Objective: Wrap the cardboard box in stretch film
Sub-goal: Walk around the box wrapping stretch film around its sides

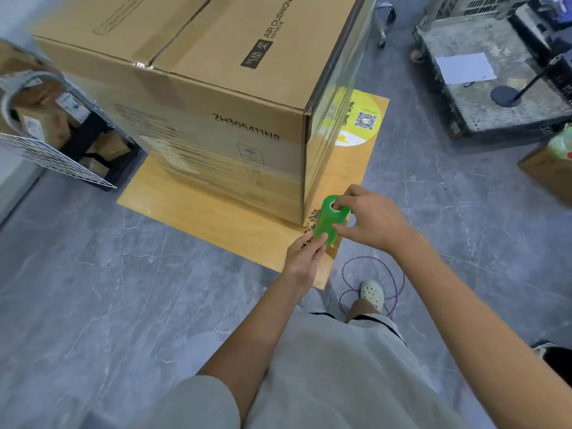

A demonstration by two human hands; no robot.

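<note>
Shoe: a pale perforated clog (371, 293) stood on the grey floor (93, 289), within a loop of purple cord (399, 274).
Left hand: the left hand (305, 257) gripped the lower end of the green stretch film roll (327, 218), fingers curled round it.
Right hand: the right hand (370, 222) held the roll's upper end, one digit at the open core.
Roll: tilted, just before the box's near lower corner.
Board: a yellow-brown board (216, 218) lay flat under the box.
Box: the cardboard box (201, 88) stood on the board; glossy film (325, 125) covered its right face.
Sticker: a round yellow QR sticker (360, 120) showed beside that face.
Background: wire crate (55, 153) at left; grey trolley (495, 97) at far right.
</note>
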